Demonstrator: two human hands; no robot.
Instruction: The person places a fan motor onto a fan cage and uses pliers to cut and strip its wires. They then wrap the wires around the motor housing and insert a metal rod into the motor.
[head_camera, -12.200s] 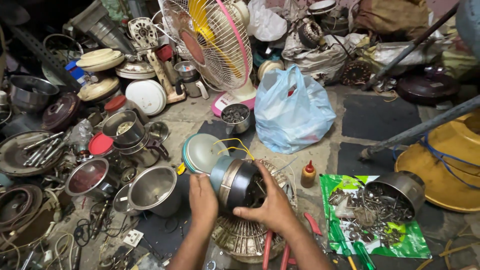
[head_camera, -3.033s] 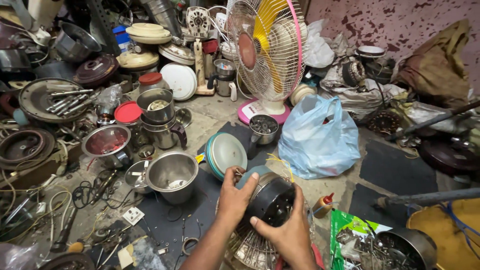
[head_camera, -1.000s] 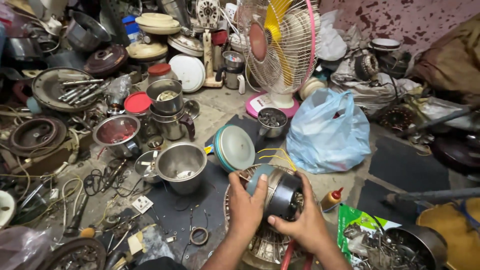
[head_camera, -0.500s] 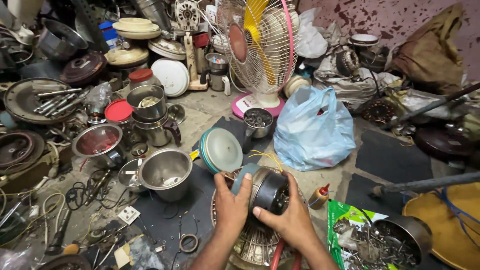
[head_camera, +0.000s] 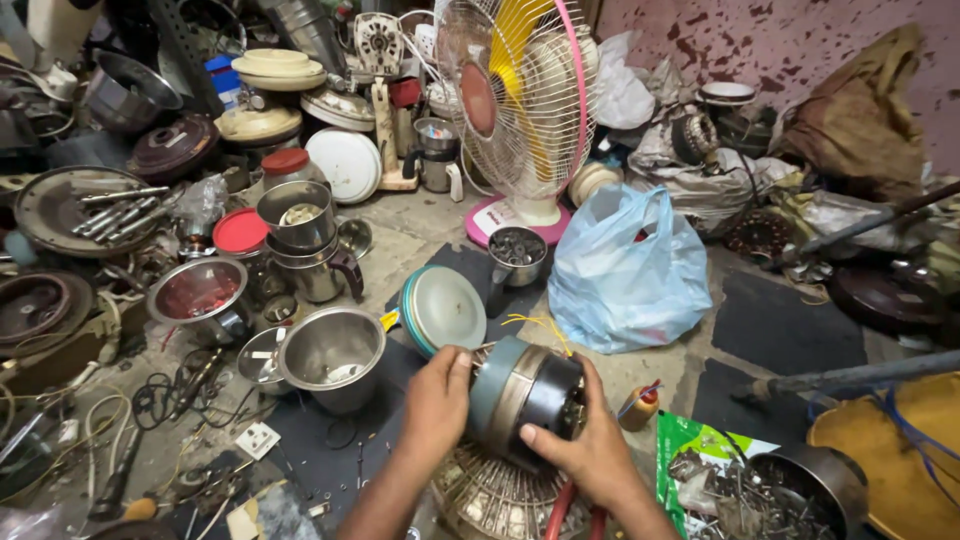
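Observation:
Both my hands hold a round fan motor (head_camera: 522, 394) low in the middle of the head view. It has a teal rim, a metal band and a black end, with yellow wires coming off its top. My left hand (head_camera: 436, 406) grips its left side. My right hand (head_camera: 590, 446) wraps its lower right side, thumb on the black end. The motor hovers just above a round wire fan grille (head_camera: 492, 496) lying on the floor.
A teal-rimmed round cover (head_camera: 441, 309) leans just behind the motor. A steel jar (head_camera: 331, 352) stands to the left and a blue plastic bag (head_camera: 628, 268) to the right. A pink-ringed standing fan (head_camera: 516, 100) is behind. Pots, lids, cables and tools crowd the left floor.
The view has shifted a little. My hands still hold the motor over the grille, and it has turned slightly in them.

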